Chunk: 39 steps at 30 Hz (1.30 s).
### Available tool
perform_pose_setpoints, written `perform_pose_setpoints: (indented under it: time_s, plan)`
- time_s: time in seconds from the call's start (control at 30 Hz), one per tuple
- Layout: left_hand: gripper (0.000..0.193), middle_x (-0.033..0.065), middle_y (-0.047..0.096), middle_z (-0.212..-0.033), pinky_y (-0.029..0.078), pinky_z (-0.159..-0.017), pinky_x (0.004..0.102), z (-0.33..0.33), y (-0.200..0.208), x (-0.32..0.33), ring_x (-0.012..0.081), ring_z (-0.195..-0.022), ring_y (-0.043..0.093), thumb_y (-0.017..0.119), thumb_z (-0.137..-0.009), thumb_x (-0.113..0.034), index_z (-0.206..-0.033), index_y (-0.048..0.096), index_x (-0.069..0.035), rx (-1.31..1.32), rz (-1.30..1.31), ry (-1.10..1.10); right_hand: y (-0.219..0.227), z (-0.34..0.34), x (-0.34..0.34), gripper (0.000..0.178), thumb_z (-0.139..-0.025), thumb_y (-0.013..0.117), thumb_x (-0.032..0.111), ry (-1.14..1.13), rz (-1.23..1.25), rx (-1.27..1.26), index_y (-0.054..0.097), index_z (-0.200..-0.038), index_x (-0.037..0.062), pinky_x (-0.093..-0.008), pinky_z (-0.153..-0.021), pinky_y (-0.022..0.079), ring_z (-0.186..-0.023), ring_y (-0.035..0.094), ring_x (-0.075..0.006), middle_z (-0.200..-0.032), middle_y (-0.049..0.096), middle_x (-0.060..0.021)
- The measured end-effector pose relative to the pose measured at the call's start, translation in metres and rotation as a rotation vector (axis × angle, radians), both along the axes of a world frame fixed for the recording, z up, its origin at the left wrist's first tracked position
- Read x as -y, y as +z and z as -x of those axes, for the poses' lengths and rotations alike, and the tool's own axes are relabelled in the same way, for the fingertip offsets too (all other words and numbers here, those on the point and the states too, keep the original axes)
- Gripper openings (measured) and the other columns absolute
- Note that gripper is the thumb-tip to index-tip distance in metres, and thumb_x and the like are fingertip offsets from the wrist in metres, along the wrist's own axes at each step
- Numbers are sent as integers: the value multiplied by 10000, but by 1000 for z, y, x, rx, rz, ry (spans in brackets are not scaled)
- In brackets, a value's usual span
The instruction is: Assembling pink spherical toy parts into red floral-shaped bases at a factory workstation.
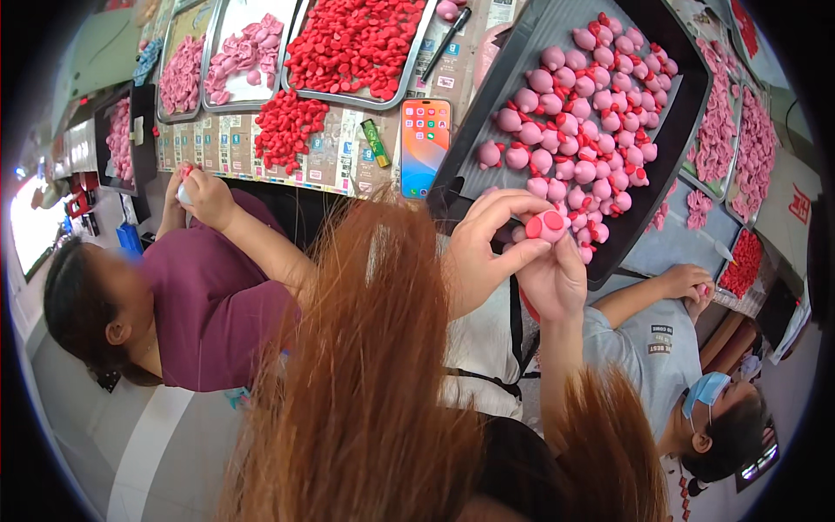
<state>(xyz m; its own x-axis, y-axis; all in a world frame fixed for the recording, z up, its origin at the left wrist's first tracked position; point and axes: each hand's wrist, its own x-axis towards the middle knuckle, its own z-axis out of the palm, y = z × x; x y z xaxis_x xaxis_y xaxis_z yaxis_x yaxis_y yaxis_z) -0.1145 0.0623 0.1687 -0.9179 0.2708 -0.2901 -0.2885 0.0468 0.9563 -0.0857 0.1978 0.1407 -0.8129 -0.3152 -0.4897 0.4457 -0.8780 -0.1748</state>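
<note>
Honestly a lot is blocked here. The wearer's reddish-brown hair (pixel 365 374) hangs right across the middle, so both forearms and part of the left hand (pixel 487 252) are covered. The pink piece (pixel 546 224) is half buried between fingers. The far metal trays (pixel 248 52) get chopped off by the top edge, and the table's right end blurs at the rim.
</note>
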Motion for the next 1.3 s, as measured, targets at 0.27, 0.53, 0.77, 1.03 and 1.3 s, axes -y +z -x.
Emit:
perform_pose_setpoints:
  time_s: [0.27,0.53,0.77,1.03,1.3]
  plan:
    - [295,102,520,-1091,425,-812,280,6,5,-12,191,-1017,505,634,-725,-60,-1003,553,-6,-114,103,6,-2,-4,-1,334,-876,472,223,-54,110,21,447,-1131,8,-340,-840,401,-952,498,-201,-1061,516,-89]
    - [329,109,506,-1107,395,-889,288,3,0,-8,188,-1051,486,580,-773,-12,-1083,471,8,124,-98,106,-1,5,-27,222,-855,493,100,222,-775,-46,499,-1051,-3,-257,-753,434,-877,543,-132,-981,561,-81]
    - [291,94,500,-1042,440,-833,339,15,0,-12,178,-992,508,499,-835,-47,-1109,407,-15,481,-487,173,-38,54,-44,344,-736,613,122,404,-2227,-235,505,-1044,13,-302,-724,437,-855,546,-208,-967,554,-122]
    - [203,49,529,-908,454,-729,274,20,-18,-15,109,-800,528,514,-832,-87,-1024,503,-22,746,-556,150,-18,32,-36,492,-718,595,-40,-52,-1313,-285,380,-1160,-20,-335,-908,375,-1080,463,-226,-1150,459,-146]
    - [423,48,538,-956,445,-709,222,13,-2,-20,108,-862,523,641,-734,-61,-1120,480,3,180,-107,-32,-3,10,-9,481,-693,509,-129,-55,-1235,-632,385,-1147,-26,-367,-976,317,-1131,433,-271,-1148,479,-154]
